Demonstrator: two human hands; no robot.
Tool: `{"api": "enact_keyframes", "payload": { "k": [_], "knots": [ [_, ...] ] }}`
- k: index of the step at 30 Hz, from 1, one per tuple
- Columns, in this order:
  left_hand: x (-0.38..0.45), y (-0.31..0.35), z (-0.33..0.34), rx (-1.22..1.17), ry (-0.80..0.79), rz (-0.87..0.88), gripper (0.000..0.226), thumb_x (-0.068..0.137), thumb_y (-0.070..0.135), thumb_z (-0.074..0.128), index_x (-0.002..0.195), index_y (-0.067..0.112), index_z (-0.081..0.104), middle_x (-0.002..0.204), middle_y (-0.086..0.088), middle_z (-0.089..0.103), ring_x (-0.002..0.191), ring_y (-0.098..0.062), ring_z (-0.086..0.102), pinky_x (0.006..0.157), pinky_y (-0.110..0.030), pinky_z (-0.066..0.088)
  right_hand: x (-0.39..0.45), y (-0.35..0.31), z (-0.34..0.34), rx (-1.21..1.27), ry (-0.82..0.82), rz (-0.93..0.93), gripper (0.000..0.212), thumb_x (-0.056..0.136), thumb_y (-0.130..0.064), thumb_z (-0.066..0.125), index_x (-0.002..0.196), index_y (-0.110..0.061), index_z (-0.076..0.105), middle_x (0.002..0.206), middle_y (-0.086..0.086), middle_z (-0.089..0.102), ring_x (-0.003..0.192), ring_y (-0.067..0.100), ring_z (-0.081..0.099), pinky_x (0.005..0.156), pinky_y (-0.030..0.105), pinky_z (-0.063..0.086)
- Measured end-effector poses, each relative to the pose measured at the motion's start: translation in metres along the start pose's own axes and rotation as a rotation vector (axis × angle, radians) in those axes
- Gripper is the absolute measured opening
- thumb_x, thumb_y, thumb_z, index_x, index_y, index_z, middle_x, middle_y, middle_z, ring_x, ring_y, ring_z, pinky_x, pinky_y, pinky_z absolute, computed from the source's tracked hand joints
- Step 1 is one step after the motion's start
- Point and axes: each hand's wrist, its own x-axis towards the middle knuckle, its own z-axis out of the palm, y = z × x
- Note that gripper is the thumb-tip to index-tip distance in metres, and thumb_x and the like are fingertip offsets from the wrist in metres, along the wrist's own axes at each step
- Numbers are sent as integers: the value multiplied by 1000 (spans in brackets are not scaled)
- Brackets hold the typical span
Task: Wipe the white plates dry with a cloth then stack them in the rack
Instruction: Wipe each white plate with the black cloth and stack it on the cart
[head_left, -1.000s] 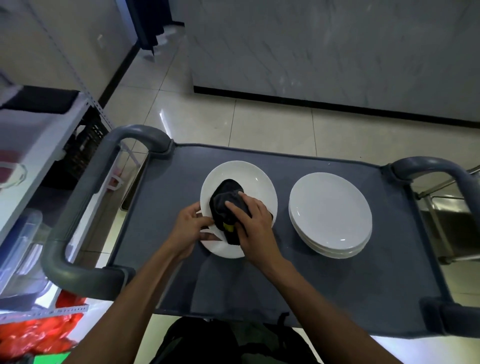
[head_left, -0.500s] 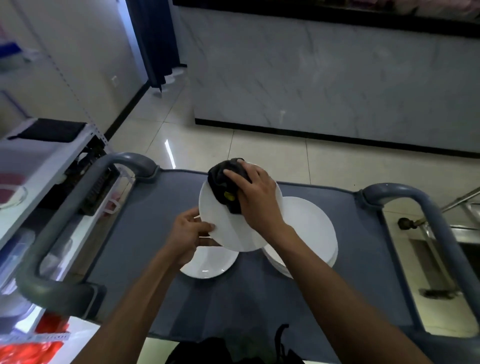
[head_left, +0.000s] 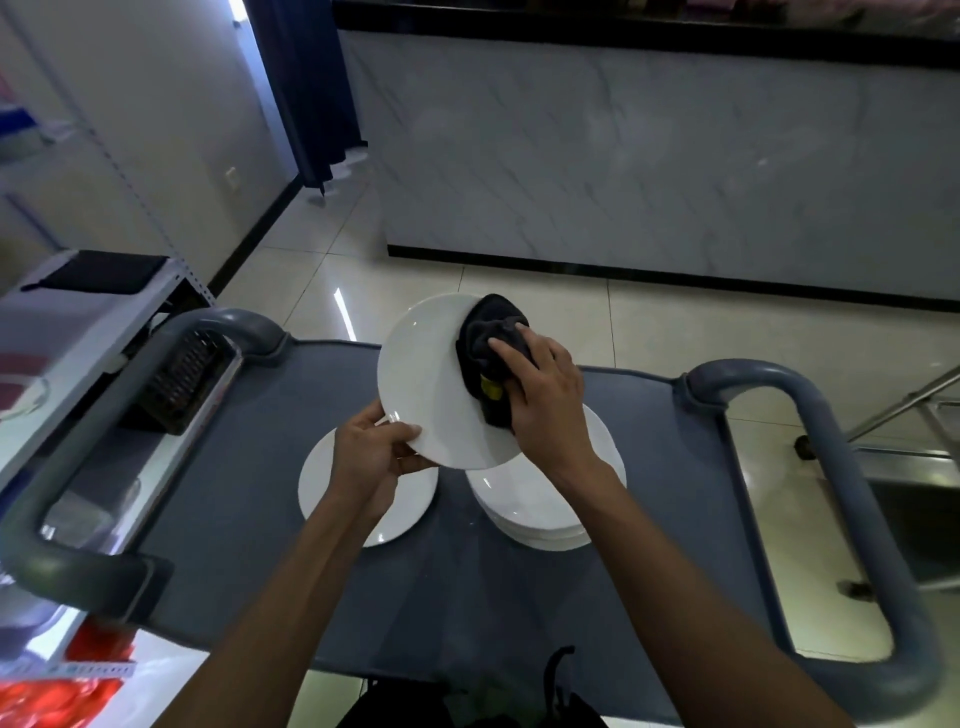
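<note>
The plate (head_left: 431, 384) being wiped is tilting up off the cart, held in the air above the two lots of plates lying on the grey cart top (head_left: 249, 493). It is looking like glazed ware — stiff, smooth, likely slippery if any water is left on it, and breakable if it is dropped. The rim is the safest place to hold, since it leaves the face free for wiping.

The left hand (head_left: 371, 457) is pinching the plate's near rim, thumb on the face and fingers curling underneath. The right hand (head_left: 540, 395) is pressing a bunched dark cloth (head_left: 491, 343) against the upper right of the face, fingers bending over the soft, crumpled cloth.

Below, a single plate (head_left: 332, 493) is lying flat to the left and a stack of plates (head_left: 545, 509) to the right — no rack is showing.
</note>
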Motion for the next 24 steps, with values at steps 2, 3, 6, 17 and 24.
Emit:
{"api": "enact_keyframes", "payload": {
  "k": [2,3,6,17,24],
  "knots": [
    [-4,-2,9,-21,6,15,42,83,-17,51,115,4,67,96,-14,73,80,-35,70,68,-54,60,-9,3,-6,16,-8,7,48,97,-7,54,141,-27,56,155,2,42,140,28,36,110,51,32],
    [-6,-3,13,-29,13,24,41,83,-16,51,113,6,68,95,-12,74,80,-34,71,67,-54,61,-15,4,-8,26,-11,14,48,97,-7,54,141,-27,56,155,2,42,140,28,36,110,52,32],
    [-12,-6,24,-44,37,48,40,84,-15,52,109,11,70,93,-8,74,80,-31,72,67,-52,61,-38,4,-12,58,-16,32,48,97,-5,55,141,-24,56,155,3,43,139,29,38,110,52,33],
    [-39,-20,62,25,-10,177,44,88,-10,55,116,21,71,106,-16,74,86,-38,73,65,-42,61,-90,0,-20,223,26,28,51,93,-1,58,139,-23,58,153,6,44,135,31,42,110,46,34],
    [-44,-15,67,39,-35,149,42,86,-15,52,106,18,71,88,-4,77,74,-30,73,61,-45,61,-89,35,-50,155,69,54,48,96,1,56,137,-22,61,154,5,43,138,29,39,112,44,32]
  ]
}}
